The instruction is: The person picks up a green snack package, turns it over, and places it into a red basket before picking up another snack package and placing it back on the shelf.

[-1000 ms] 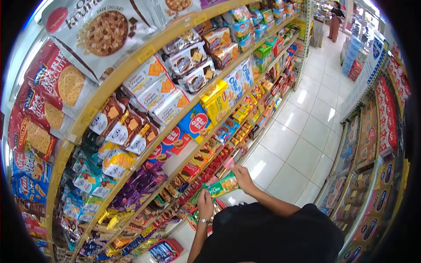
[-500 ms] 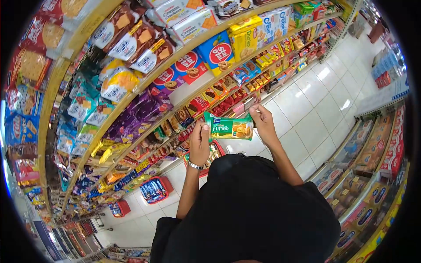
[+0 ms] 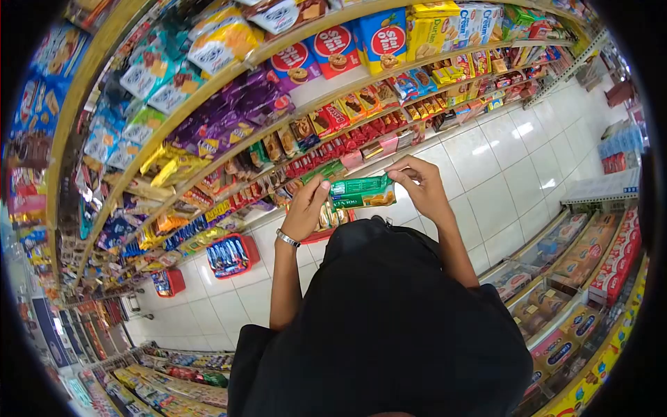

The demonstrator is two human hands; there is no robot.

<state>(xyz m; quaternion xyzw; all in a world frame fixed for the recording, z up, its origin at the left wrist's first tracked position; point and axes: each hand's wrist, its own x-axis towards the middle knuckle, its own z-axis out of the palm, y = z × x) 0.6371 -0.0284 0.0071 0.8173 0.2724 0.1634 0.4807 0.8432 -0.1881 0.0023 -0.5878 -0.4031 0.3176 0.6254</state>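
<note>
And here, in the aisle, the whole scene turns on one green biscuit packet [image 3: 361, 192], held up in front of the person's black top [image 3: 389, 326]; I'll place everything by that packet. The left hand [image 3: 306, 207] grips its left end, thumb laid on the face, the other fingers curling behind. At the packet's other end, the right hand [image 3: 422, 186] pinches the upper right corner between thumb and fingers. So both sets of fingers are closed on the wrapper, and only on its ends: I'd say that keeps the pack level and leaves its print uncovered. Fine white lines show along the upper part, too small for me to read.

A silvery wristband [image 3: 287, 238] sits below and left of the packet, on the left wrist. Just beneath the packet, partly hidden, is a red basket of snacks [image 3: 318, 237]; farther left, on the tiled floor [image 3: 479, 167], stands a red basket of blue packs [image 3: 251, 250], probably low for easy picking. Above the packet, red and blue Slai Olai packs [image 3: 333, 47] face outward beside yellow Durian packs [image 3: 431, 31], presumably so shoppers can read them. Left of those, purple packets [image 3: 229, 115] lie heaped together.
</note>
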